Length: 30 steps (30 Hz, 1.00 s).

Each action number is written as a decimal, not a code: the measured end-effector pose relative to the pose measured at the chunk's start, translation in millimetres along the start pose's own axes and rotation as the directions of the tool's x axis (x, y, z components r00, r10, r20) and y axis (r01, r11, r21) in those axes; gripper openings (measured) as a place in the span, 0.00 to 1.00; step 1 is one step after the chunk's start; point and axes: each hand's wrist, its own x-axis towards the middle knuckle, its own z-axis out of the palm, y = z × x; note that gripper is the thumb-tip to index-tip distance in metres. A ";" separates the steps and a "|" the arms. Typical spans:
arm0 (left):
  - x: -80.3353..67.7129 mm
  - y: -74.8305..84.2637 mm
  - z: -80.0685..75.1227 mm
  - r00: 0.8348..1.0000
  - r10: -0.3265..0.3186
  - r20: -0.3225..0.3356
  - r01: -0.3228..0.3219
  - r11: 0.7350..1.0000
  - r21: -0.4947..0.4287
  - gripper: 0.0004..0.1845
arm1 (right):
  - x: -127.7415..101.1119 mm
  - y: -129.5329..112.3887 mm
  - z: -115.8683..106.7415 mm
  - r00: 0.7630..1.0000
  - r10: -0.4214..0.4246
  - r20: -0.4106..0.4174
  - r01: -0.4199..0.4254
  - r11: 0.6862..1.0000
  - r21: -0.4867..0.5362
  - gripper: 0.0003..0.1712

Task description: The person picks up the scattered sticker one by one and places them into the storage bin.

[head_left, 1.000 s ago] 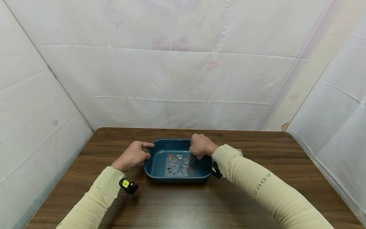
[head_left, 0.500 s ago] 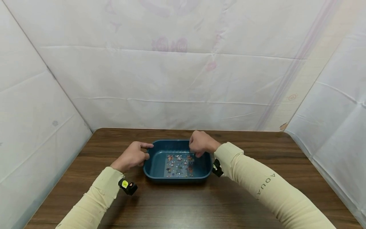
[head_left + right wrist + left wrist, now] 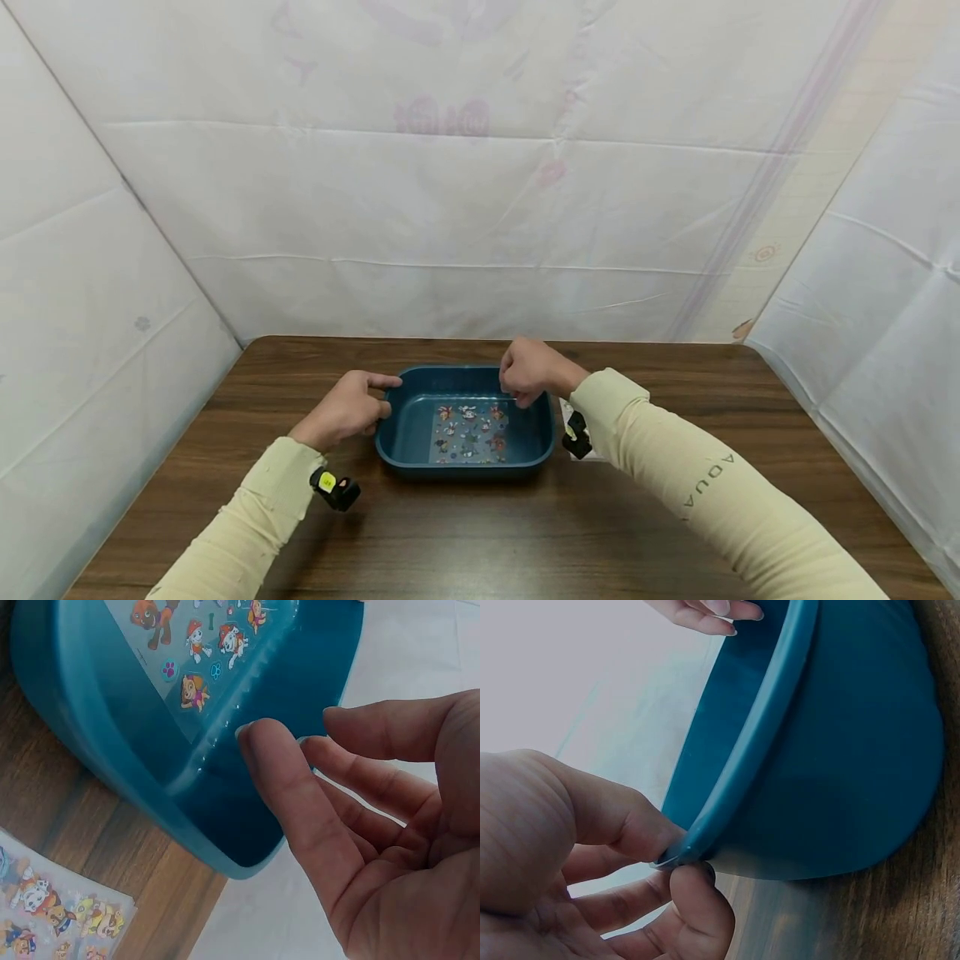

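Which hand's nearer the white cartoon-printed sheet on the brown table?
Right. Right hand: over the blue plastic bin, at the end beside the sheet; left hand: gripping the opposite end.

White sheeting (image 3: 450,200) behind brown table (image 3: 442,533)

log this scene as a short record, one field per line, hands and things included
container: blue tub, upright on the brown table
inside: clear sheet with cartoon pictures, lying on the bottom
beside: cartoon sheets on the table, right of the tub, partly hidden by the right wrist in the head view
left hand: the left hand pinches the tub's left rim
right hand: the right hand is at the tub's far right, nothing visibly held
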 end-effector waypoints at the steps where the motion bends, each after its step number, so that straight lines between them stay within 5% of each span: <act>1: 0.1 0.0 -0.1 1.000 0.001 0.001 -0.001 1.000 -0.001 0.30 | -0.5 0.7 -1.0 1.000 0.000 0.001 0.000 1.000 0.003 0.18; 7: 0.9 -0.4 -0.3 1.000 0.005 -0.003 -0.005 1.000 0.003 0.30 | -5.0 1.6 -7.4 1.000 0.011 -0.001 -0.011 1.000 0.011 0.11; 30: 1.9 -1.8 -0.2 1.000 0.004 -0.011 -0.004 1.000 0.020 0.30 | -18.0 11.4 -26.6 0.998 0.055 0.006 -0.056 0.996 0.065 0.10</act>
